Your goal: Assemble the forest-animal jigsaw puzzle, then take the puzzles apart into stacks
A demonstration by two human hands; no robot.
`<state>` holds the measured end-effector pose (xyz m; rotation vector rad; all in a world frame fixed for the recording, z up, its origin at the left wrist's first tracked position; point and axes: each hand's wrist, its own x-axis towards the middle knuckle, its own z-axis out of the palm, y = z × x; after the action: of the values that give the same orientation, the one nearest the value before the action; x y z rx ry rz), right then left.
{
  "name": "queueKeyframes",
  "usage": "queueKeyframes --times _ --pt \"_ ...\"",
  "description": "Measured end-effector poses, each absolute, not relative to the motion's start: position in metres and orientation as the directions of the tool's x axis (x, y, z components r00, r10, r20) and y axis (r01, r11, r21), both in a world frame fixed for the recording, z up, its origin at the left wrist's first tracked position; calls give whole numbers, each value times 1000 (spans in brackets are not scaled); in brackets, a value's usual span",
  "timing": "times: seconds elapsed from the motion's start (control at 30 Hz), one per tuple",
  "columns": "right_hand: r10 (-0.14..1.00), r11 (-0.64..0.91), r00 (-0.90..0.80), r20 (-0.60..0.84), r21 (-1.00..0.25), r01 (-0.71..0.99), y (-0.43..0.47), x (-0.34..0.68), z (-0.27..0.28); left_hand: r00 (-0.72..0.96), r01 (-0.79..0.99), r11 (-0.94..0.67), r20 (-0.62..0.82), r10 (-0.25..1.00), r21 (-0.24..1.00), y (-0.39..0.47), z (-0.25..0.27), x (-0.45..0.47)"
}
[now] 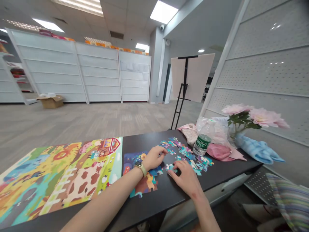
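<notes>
My left hand [154, 158], with a watch [139, 164] on its wrist, is closed with curled fingers above the right edge of a partly joined jigsaw puzzle [147, 183]. Whatever it may hold is hidden. My right hand [185, 175] pinches a small light-blue puzzle piece [170, 167] at the tabletop, thumb and forefinger curved round a gap. Several loose puzzle pieces [185, 150] in blue, teal and purple lie beyond and to the right of my hands. Part of the joined puzzle is covered by my left hand and forearm.
A large farm-animal picture [84, 180] covers the left of the dark table [137, 141]. At right stand a water bottle [202, 141] and pink flowers [263, 116], beside pink cloth [220, 152] and blue cloth [258, 148]. An easel [185, 80] stands beyond.
</notes>
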<state>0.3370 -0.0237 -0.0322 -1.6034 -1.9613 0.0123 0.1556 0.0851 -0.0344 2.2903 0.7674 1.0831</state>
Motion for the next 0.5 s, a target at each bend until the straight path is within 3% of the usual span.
queueKeyframes --times 0.2,0.37,0.5 --pt "921 232 -38 387 -467 853 -27 337 -32 523 270 -720 530 667 639 86 -35 156" --pt "886 205 31 463 -449 870 -34 335 -34 532 265 -728 534 657 632 85 -33 155" --pt "901 137 89 424 -474 870 -38 333 -39 535 268 -731 534 655 628 85 -32 155"
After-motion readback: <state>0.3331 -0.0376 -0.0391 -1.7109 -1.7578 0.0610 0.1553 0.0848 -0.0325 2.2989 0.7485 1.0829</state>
